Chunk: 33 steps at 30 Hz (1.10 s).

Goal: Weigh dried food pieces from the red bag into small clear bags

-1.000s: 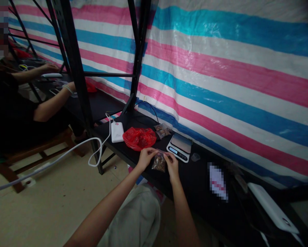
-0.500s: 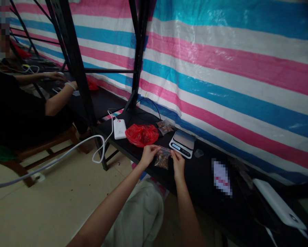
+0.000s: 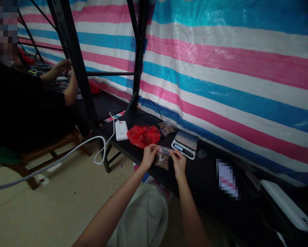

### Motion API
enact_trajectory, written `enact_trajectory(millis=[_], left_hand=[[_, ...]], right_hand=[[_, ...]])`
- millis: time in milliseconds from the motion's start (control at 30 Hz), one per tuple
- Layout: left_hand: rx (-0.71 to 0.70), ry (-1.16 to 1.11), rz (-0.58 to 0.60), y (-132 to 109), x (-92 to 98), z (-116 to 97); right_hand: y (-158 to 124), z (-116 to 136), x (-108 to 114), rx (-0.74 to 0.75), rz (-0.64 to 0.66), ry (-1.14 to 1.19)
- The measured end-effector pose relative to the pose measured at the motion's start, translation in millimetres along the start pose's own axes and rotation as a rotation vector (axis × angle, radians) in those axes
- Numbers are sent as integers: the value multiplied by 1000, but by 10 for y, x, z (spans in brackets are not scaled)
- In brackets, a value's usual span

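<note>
A small clear plastic bag (image 3: 162, 162) with brown bits in its lower part is held by its top edge between both hands. My left hand (image 3: 149, 156) pinches the top left corner; my right hand (image 3: 178, 162) pinches the top right corner. Just beyond lies a crumpled red plastic bag (image 3: 143, 136). Behind my right hand stands a white scale (image 3: 185, 144) with a lit display and a bare metal plate. Another clear bag of brown bits (image 3: 166, 127) rests between the red bag and the scale.
The black table (image 3: 195, 181) also bears a white power bank (image 3: 121, 130) with a white cable, a small clear cup (image 3: 202, 153), a blurred-out paper (image 3: 227, 180) and a long white device (image 3: 287, 206). A person in black (image 3: 27, 103) sits at the left, beyond the black frame.
Both hands keep their grip on the clear bag, which has hardly moved. The view has shifted slightly. The other person's hands have risen, and that person's body has leaned to the right.
</note>
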<state>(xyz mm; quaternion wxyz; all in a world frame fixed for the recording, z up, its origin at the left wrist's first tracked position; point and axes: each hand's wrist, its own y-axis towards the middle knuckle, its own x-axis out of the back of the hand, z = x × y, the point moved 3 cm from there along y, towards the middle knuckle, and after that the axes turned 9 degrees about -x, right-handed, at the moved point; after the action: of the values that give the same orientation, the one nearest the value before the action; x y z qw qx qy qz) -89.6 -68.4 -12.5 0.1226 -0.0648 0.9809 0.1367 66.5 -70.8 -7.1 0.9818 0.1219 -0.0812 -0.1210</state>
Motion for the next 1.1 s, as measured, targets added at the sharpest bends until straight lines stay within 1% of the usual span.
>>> enact_trajectory(millis=[133, 267, 400, 467, 567, 633, 800, 967, 1100], left_hand=[[-30, 84, -9, -3, 20, 9], [-74, 147, -2, 21, 31, 21], [-95, 117, -19, 45, 21, 24], [-89, 94, 20, 43, -3, 21], [-70, 99, 113, 27, -35, 16], [-71, 127, 134, 21, -33, 14], [-130, 185, 53, 22, 14, -11], [-148, 272, 52, -9, 18, -55], [-131, 331, 42, 3, 40, -18]], right_hand=[[-3, 7, -5, 8, -14, -35], [-2, -30, -35, -78, 10, -2], [-11, -35, -92, -144, 66, 28], [-25, -19, -109, -145, 91, 2], [-48, -7, -118, -134, 131, -51], [-54, -18, -121, -141, 151, -72], [-42, -43, -128, -162, 133, -60], [-64, 6, -141, -185, 143, -13], [-94, 48, -151, -208, 117, -31]])
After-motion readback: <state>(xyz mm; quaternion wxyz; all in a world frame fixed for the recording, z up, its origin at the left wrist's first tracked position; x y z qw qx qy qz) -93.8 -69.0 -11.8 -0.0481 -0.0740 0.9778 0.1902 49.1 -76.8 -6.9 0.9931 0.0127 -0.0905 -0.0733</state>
